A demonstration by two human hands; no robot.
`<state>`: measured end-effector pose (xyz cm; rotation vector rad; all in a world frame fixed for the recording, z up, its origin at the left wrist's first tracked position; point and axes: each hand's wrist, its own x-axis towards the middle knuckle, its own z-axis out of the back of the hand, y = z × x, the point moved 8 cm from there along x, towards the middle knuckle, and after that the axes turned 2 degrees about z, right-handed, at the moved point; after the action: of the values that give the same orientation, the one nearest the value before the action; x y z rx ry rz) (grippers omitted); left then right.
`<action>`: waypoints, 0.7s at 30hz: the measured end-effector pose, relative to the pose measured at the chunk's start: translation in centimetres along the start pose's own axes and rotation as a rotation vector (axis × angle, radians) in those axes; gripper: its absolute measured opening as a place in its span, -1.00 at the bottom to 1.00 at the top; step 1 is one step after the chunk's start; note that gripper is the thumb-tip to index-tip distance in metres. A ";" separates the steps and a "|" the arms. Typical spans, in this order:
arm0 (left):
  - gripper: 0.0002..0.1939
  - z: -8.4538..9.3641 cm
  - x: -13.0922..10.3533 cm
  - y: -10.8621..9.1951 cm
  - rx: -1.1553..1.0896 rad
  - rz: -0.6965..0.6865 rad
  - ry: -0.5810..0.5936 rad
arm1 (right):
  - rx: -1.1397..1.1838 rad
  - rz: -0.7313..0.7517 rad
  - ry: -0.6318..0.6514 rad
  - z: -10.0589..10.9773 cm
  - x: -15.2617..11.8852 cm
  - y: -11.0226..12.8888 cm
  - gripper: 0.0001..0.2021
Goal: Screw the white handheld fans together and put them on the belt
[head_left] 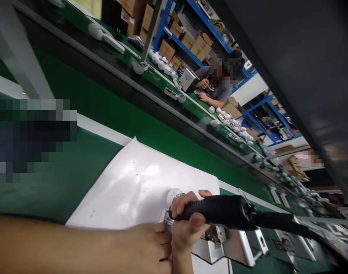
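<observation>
My right hand (189, 222) is wrapped round a thick black handheld tool (222, 210), with a cable running off to the right. The tool's narrow end is over a white plastic part (174, 195) with a rounded end, which rests above a white sheet (125, 186). My left hand (155, 247) lies beside the right one, its fingers bent against the lower section of this part. Both hands hide most of the part, and the tool's tip is hard to make out.
Metal brackets or boxes (236, 247) lie right of my hands on the green bench (99, 163). Beyond a dark rail, white parts (162, 62) line another green surface, where a person (216, 83) works near a silver box (188, 80). A dark overhead panel (305, 68) slants across the upper right.
</observation>
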<state>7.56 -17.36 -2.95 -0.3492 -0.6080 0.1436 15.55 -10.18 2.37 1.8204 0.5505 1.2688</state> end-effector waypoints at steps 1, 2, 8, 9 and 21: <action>-0.77 0.1 0.0 -0.2 -0.026 -0.040 0.004 | -0.006 0.002 0.001 -0.1 0.1 -0.1 -0.60; -0.79 0.1 0.1 -0.3 -0.037 -0.058 0.008 | -0.013 0.001 0.002 -0.2 0.1 -0.2 -0.61; -0.80 -0.5 0.2 -0.4 -0.012 -0.067 0.040 | -0.079 0.095 -0.075 4.6 0.9 4.4 -0.45; -0.78 -0.6 0.2 -0.5 -0.021 -0.078 0.039 | -0.145 0.155 -0.104 6.4 1.2 5.8 -0.53; -0.86 0.0 0.0 -0.3 -0.066 -0.090 0.019 | -0.456 0.268 -0.038 9.6 2.2 7.9 -0.47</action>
<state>7.55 -17.61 -2.89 -0.3857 -0.6098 0.0339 24.37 -16.63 8.64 1.5576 -0.0144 1.3978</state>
